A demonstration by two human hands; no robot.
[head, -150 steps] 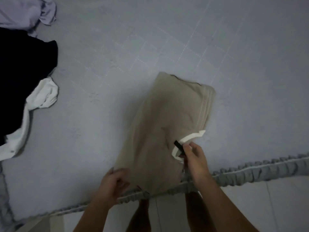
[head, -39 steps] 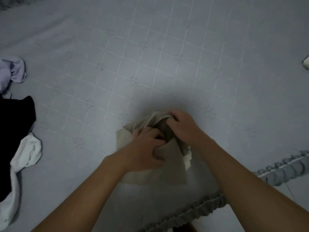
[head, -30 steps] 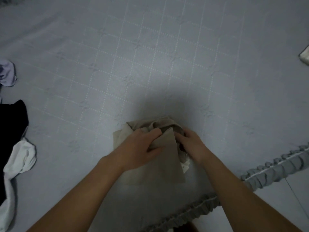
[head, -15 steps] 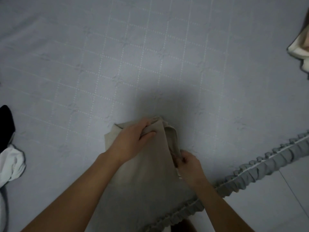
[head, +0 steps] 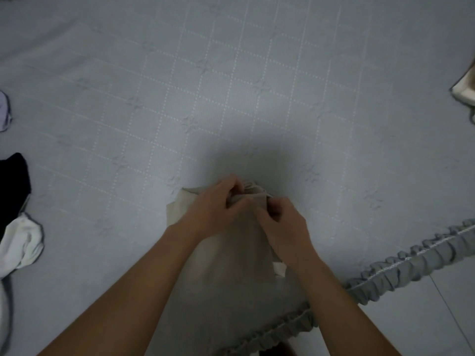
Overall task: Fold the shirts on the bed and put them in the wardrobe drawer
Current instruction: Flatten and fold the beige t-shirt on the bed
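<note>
Several loose garments wait at the bed's left edge: a lilac one [head: 3,114], a black one [head: 11,191] and a white one [head: 20,245], all well apart from the work and apparently still unfolded. On the quilt [head: 180,98], near its ruffled hem [head: 385,273], lies the beige shirt [head: 231,247], now a narrow folded packet. Half a second ago the hands were spread, the left at the far edge and the right low on the side seam; now the right has climbed to meet the left at the top. The left hand [head: 213,209] curls over the far edge of the packet, fingers gripping the cloth. The right hand [head: 282,227] pinches the same bunched edge just beside it, thumb and fingers closed on the fabric. Both hands touch each other over the fold. My reading is that the last tuck on this shirt is being finished, so it should soon be ready for the drawer, which is not in view. At far right another pale garment [head: 465,91] lies cut off by the frame, and it may also need folding.
</note>
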